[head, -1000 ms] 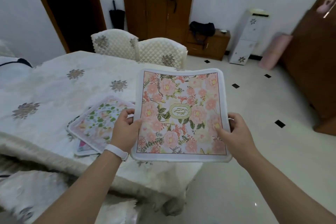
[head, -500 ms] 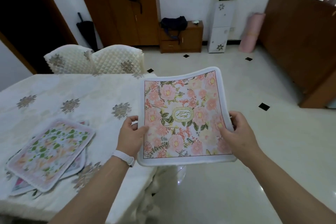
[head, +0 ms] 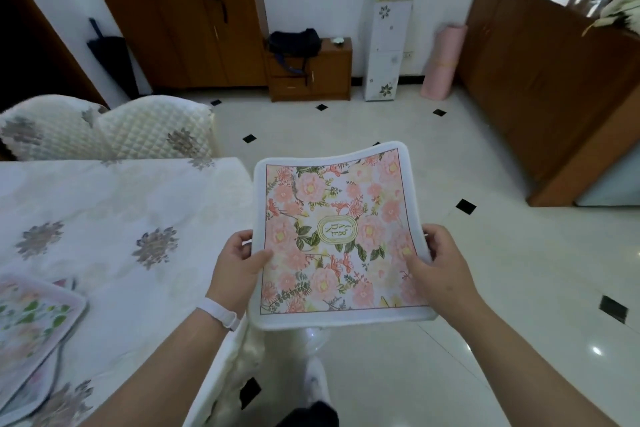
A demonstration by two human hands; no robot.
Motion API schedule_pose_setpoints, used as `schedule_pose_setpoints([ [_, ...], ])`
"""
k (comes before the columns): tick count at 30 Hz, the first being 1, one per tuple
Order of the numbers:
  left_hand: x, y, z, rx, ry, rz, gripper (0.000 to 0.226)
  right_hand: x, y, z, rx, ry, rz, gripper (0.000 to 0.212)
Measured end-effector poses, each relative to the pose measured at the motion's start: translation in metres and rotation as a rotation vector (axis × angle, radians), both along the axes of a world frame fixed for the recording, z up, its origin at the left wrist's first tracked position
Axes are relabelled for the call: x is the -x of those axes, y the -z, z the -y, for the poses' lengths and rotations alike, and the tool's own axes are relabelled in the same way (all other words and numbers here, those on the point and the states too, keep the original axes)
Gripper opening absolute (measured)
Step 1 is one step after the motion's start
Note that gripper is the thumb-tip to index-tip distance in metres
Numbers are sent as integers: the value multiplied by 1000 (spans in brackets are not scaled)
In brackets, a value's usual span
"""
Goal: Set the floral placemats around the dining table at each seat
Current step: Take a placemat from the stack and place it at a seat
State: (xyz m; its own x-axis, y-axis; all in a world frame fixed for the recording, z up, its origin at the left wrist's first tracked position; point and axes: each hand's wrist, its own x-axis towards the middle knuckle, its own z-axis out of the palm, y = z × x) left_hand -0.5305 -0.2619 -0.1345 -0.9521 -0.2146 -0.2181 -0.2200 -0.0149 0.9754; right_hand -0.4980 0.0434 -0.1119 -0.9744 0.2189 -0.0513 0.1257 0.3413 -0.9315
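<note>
Placemat (head: 337,236) carried past table (head: 114,204) corner; both hands (head: 239,267) gripping edges.

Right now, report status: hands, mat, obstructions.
Left hand and right hand both gripping pink floral placemat, held over the floor beside the table corner. Remaining floral placemats stacked on white tablecloth. Nothing blocking.

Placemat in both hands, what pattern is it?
Pink flowers, green leaves, white border on the placemat; head view.

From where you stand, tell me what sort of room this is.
Most likely a home dining room: a cloth-covered table with padded chairs pushed up to it, wooden cabinets along the wall, and both hands holding a floral placemat.
</note>
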Motion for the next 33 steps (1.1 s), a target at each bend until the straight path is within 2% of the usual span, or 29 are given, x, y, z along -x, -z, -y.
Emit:
schedule_pose_setpoints([
  [6,88,25,-17,-93,22,16,25,92,6,-14,-57,9,19,44],
  [17,293,20,-14,-206,19,-21,27,296,-20,-4,-114,5,1,32],
  [20,336,9,-9,-162,1,-58,27,339,-30,0,-106,9,-18,34],
  [25,385,6,2,57,1,-125,30,407,-30,8,-94,-24,-38,40],
  [33,475,20,6,132,-71,-91,30,531,-1,9,-50,-116,-5,39],
])
